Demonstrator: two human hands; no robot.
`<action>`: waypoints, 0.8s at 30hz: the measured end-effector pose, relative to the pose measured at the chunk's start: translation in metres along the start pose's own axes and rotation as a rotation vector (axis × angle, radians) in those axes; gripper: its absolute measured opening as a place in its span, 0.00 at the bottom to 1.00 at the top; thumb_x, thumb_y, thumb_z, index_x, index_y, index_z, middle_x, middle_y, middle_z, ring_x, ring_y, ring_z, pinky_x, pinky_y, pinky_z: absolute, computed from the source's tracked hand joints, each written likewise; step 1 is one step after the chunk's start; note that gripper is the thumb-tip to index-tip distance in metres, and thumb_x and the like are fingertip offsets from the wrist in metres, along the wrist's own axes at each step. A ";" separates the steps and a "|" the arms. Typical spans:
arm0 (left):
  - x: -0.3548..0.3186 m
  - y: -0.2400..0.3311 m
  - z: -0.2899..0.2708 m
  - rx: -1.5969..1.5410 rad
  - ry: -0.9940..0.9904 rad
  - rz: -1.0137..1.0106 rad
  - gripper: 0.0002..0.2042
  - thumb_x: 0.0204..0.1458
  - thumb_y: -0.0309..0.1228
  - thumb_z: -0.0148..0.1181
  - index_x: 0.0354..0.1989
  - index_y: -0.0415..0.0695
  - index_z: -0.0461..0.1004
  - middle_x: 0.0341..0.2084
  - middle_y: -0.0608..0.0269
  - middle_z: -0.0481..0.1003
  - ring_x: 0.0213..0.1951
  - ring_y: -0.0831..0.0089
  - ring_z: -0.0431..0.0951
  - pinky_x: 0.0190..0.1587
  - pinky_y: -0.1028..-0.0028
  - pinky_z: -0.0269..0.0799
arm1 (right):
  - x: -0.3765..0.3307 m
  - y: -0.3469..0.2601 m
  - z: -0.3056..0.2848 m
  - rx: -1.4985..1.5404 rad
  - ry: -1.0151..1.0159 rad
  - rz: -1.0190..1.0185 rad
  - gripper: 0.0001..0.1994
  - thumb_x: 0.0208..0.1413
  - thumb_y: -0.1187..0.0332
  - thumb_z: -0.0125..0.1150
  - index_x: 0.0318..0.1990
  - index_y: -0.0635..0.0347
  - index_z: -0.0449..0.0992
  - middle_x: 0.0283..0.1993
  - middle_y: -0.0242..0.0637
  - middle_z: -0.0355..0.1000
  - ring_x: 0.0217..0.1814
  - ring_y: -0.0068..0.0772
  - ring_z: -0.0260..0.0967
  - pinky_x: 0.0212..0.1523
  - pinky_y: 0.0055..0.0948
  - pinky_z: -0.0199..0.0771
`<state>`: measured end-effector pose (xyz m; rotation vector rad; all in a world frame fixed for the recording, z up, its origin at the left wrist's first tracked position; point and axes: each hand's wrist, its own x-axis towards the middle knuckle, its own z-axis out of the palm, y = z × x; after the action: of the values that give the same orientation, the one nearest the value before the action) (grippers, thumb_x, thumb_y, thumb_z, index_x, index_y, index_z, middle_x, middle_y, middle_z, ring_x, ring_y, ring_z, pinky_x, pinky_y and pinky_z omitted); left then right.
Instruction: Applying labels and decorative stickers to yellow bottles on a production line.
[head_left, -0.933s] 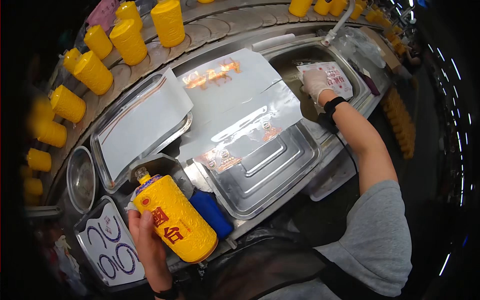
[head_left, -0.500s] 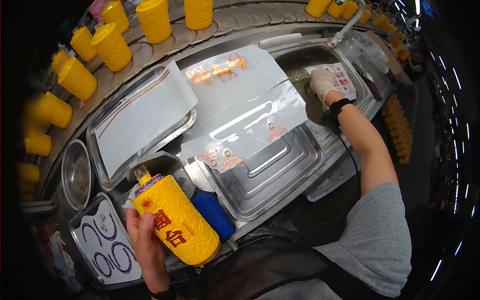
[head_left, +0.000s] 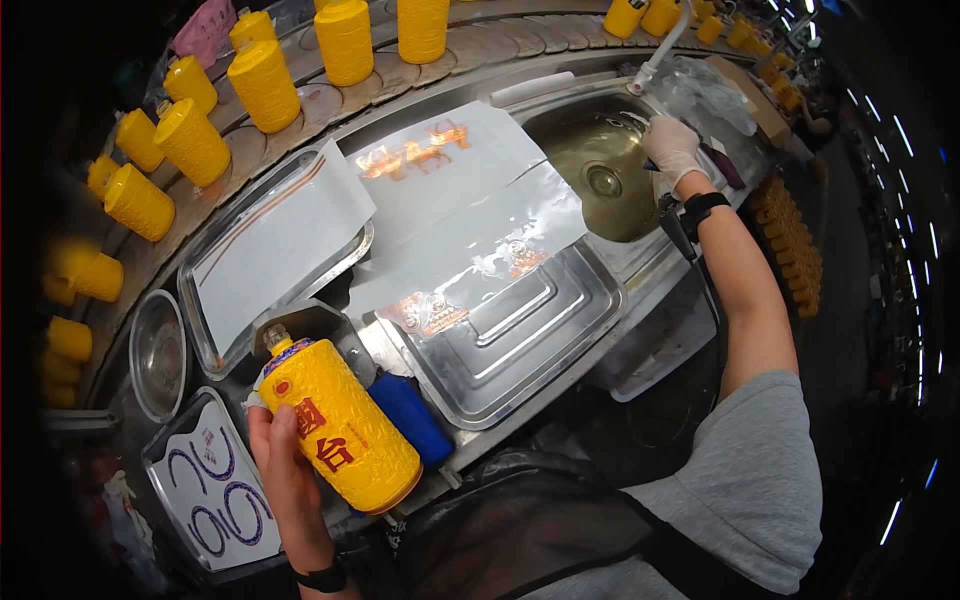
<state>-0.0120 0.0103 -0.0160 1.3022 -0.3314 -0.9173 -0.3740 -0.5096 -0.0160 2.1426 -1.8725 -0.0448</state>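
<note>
My left hand (head_left: 285, 465) grips a yellow embossed bottle (head_left: 345, 430), thumb on its front and the other fingers largely behind it. The bottle leans with its clear glass neck toward the upper left; red characters mark its side and a blue patterned band rings its shoulder. A blue block-like thing (head_left: 412, 415) sits just beyond it. My right hand (head_left: 672, 147), in a thin whitish glove, is closed at the right side of a sink (head_left: 625, 205) holding murky water. What its fingers hold, if anything, is hidden.
Decal sheets (head_left: 450, 190) with orange figures lie over a metal tray (head_left: 480, 390). Another tray (head_left: 365, 245) bears a white sheet. A round bowl (head_left: 158, 355) and a tray of purple strips (head_left: 215, 480) stand left. Yellow bottles (head_left: 263, 85) line the conveyor (head_left: 385, 85). A faucet (head_left: 650, 65) rises behind the sink.
My right hand has moved up toward the sink's far right side. The red-printed sheet beside it no longer shows in the sink. The left hand still holds the bottle; the view has shifted slightly.
</note>
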 end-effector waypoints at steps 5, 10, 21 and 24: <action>0.000 -0.006 -0.016 0.035 -0.017 -0.011 0.25 0.59 0.39 0.55 0.60 0.38 0.59 0.50 0.57 0.71 0.52 0.71 0.74 0.56 0.71 0.67 | -0.009 0.017 -0.052 0.008 0.009 0.045 0.15 0.53 0.62 0.52 0.43 0.54 0.81 0.47 0.47 0.77 0.51 0.49 0.74 0.51 0.42 0.74; -0.005 0.003 -0.017 0.065 0.199 0.175 0.27 0.61 0.43 0.51 0.62 0.38 0.57 0.59 0.48 0.66 0.63 0.64 0.65 0.66 0.65 0.55 | -0.028 0.046 -0.091 0.052 0.106 0.016 0.13 0.51 0.58 0.55 0.38 0.52 0.81 0.40 0.43 0.78 0.46 0.49 0.75 0.45 0.43 0.74; -0.066 0.041 0.079 0.184 -0.272 0.521 0.32 0.53 0.27 0.52 0.66 0.32 0.51 0.64 0.41 0.61 0.68 0.54 0.59 0.71 0.60 0.48 | -0.161 -0.004 -0.192 0.250 0.234 -0.241 0.10 0.51 0.60 0.58 0.34 0.54 0.80 0.31 0.42 0.77 0.36 0.47 0.75 0.38 0.39 0.75; -0.077 0.025 0.104 0.188 -0.491 0.131 0.34 0.51 0.21 0.59 0.67 0.34 0.52 0.64 0.46 0.61 0.68 0.58 0.59 0.70 0.63 0.49 | -0.209 -0.028 -0.207 0.406 0.170 -0.352 0.08 0.50 0.66 0.60 0.32 0.61 0.77 0.29 0.44 0.74 0.33 0.46 0.74 0.35 0.36 0.72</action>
<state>-0.1207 -0.0039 0.0572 1.1949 -0.8928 -1.1085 -0.3344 -0.2618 0.1398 2.6254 -1.4866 0.4656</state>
